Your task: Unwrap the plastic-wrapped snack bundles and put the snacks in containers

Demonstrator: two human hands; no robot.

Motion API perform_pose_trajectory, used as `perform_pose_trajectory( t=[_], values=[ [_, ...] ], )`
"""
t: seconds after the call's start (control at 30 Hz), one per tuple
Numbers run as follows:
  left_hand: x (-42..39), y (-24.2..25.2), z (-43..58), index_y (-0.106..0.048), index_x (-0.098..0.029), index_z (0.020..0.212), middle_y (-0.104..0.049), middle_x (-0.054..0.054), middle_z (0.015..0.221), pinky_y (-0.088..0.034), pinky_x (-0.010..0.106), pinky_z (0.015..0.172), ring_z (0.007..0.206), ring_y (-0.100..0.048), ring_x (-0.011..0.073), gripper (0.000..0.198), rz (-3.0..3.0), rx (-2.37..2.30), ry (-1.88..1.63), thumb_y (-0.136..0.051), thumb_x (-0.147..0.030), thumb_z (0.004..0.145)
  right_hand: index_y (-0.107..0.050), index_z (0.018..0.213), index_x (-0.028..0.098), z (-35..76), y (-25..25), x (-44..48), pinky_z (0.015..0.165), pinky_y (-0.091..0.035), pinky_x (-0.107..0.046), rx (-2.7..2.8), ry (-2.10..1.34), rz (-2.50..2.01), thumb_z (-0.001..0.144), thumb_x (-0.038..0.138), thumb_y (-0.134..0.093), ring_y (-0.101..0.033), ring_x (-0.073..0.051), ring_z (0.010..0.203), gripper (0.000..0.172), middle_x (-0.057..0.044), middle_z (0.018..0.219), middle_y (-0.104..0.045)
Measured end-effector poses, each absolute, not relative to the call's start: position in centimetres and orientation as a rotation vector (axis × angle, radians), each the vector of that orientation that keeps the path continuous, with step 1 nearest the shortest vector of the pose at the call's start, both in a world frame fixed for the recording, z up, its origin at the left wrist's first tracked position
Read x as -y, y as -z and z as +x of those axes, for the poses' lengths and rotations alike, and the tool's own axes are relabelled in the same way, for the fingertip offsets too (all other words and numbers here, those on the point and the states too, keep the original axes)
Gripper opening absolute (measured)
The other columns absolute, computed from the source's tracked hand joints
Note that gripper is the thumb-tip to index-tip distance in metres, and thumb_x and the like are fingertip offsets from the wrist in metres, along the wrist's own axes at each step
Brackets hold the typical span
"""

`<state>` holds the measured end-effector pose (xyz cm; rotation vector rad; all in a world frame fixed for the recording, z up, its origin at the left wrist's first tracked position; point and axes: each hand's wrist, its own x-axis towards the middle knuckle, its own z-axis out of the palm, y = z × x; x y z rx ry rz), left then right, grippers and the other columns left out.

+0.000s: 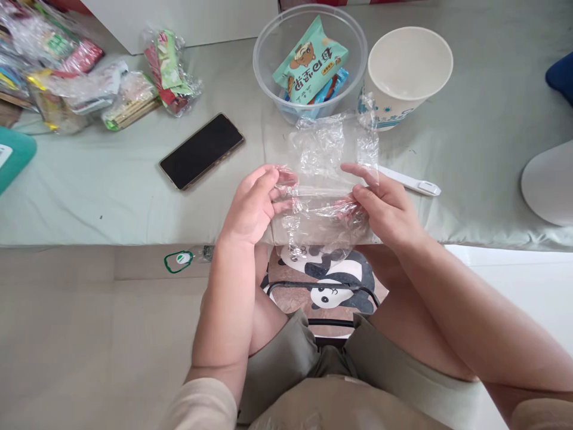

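A clear plastic bag (320,206) is stretched between my two hands over the front edge of the covered surface. My left hand (255,200) pinches its left side, fingers curled into the film. On the other side my right hand (385,206) grips the bag between thumb and fingers, with the index finger extended. The bag's crumpled far end lies near a clear round tub (264,71), which holds a teal snack packet (313,63) and blue packets. A white paper cup (409,65) stands beside the tub. Partly behind my right hand lies a white plastic strip (414,182).
A black phone (201,150) lies left of the tub. Several wrapped packets (80,83) are heaped at the far left, near a teal object (13,158). A white rounded object (550,182) stands at the right. Below the edge is a panda-print stool (326,286).
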<state>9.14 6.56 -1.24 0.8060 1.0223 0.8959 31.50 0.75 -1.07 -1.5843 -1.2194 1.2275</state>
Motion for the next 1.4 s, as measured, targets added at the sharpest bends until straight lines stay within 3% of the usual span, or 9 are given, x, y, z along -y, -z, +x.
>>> perform_pose_trajectory(
  t=[0.1, 0.33, 0.5, 0.63, 0.77, 0.87, 1.0, 1.17, 1.4],
  values=[
    [-6.4, 0.8, 9.5, -0.071, -0.018, 0.101, -0.079, 0.008, 0.091, -0.059, 0.025, 0.056, 0.071, -0.075, 0.018, 0.049, 0.766, -1.031, -0.613, -0.09, -0.049, 0.068, -0.068, 0.132, 0.028, 31.4, 0.7, -0.6, 0.063, -0.06, -0.039, 1.229, -1.218, -1.589, 0.091, 0.041, -0.062, -0.068, -0.021, 0.063, 0.044, 0.001, 0.066, -0.067],
    [-6.0, 1.1, 9.5, -0.068, -0.021, 0.103, -0.073, 0.0, 0.065, -0.045, 0.021, 0.043, 0.051, -0.069, 0.0155, 0.028, 1.081, -1.085, -0.513, -0.08, -0.025, 0.077, -0.065, 0.135, 0.029, 32.0, 1.4, -1.1, 0.06, -0.062, -0.038, 1.108, -1.419, -1.551, 0.087, 0.041, -0.066, -0.073, -0.023, 0.067, 0.05, -0.002, 0.081, -0.077],
    [-5.9, 1.6, 9.2, -0.062, -0.027, 0.12, -0.08, 0.002, 0.093, -0.057, 0.024, 0.055, 0.059, -0.074, 0.0153, 0.043, 1.267, -0.976, -0.528, -0.073, -0.018, 0.079, -0.07, 0.105, 0.024, 31.6, 2.1, -1.8, 0.074, -0.063, -0.035, 1.116, -1.262, -1.509, 0.081, 0.032, -0.071, -0.075, -0.021, 0.097, 0.025, -0.006, 0.115, -0.075],
    [-5.9, 2.3, 9.3, -0.069, -0.025, 0.109, -0.078, 0.005, 0.118, -0.06, 0.025, 0.061, 0.065, -0.075, 0.0132, 0.028, 1.369, -0.971, -0.701, -0.07, -0.019, 0.082, -0.062, 0.083, 0.024, 31.0, 2.6, -1.9, 0.079, -0.061, -0.034, 1.077, -1.123, -1.449, 0.082, 0.026, -0.067, -0.072, -0.019, 0.1, 0.006, -0.004, 0.113, -0.073],
    [-5.8, 2.6, 9.6, -0.076, -0.022, 0.088, -0.077, 0.005, 0.119, -0.06, 0.025, 0.061, 0.072, -0.077, 0.0145, 0.011, 1.415, -1.028, -0.833, -0.069, -0.018, 0.082, -0.051, 0.073, 0.024, 31.1, 2.5, -1.5, 0.101, -0.057, -0.046, 1.254, -0.806, -1.446, 0.089, 0.028, -0.061, -0.069, -0.023, 0.112, 0.019, -0.006, 0.107, -0.07],
    [-5.9, 2.6, 9.7, -0.077, -0.022, 0.071, -0.078, 0.005, 0.113, -0.061, 0.026, 0.063, 0.084, -0.077, 0.0177, 0.018, 1.472, -1.052, -0.972, -0.066, -0.009, 0.079, -0.054, 0.078, 0.026, 31.4, 2.2, -1.2, 0.11, -0.052, -0.052, 1.414, -0.56, -1.476, 0.093, 0.028, -0.057, -0.067, -0.026, 0.117, 0.015, -0.008, 0.112, -0.069],
    [-6.3, 3.3, 9.6, -0.078, -0.023, 0.065, -0.08, 0.004, 0.106, -0.061, 0.024, 0.066, 0.103, -0.075, 0.0212, 0.025, 1.558, -0.992, -1.135, -0.066, -0.001, 0.072, -0.061, 0.098, 0.03, 31.9, 2.7, -1.1, 0.107, -0.054, -0.053, 1.531, -0.537, -1.315, 0.093, 0.035, -0.063, -0.066, -0.027, 0.118, 0.007, -0.008, 0.117, -0.067],
    [-7.2, 5.1, 9.2, -0.079, -0.021, 0.067, -0.079, 0.002, 0.104, -0.061, 0.021, 0.063, 0.086, -0.076, 0.0152, 0.022, 1.493, -0.869, -1.218, -0.07, -0.002, 0.07, -0.063, 0.075, 0.026, 32.3, 4.2, -1.2, 0.094, -0.059, -0.045, 1.59, -0.476, -1.038, 0.096, 0.032, -0.066, -0.069, -0.024, 0.112, 0.021, -0.006, 0.11, -0.066],
    [-7.5, 5.7, 8.7, -0.068, -0.019, 0.063, -0.074, 0.005, 0.106, -0.06, 0.027, 0.06, 0.088, -0.076, 0.0195, 0.02, 1.19, -0.843, -1.194, -0.085, -0.021, 0.075, -0.067, 0.084, 0.029, 32.2, 4.0, -0.5, 0.094, -0.058, -0.047, 1.642, -0.434, -0.98, 0.093, 0.02, -0.066, -0.067, -0.025, 0.113, 0.013, -0.004, 0.113, -0.06]
  ],
)
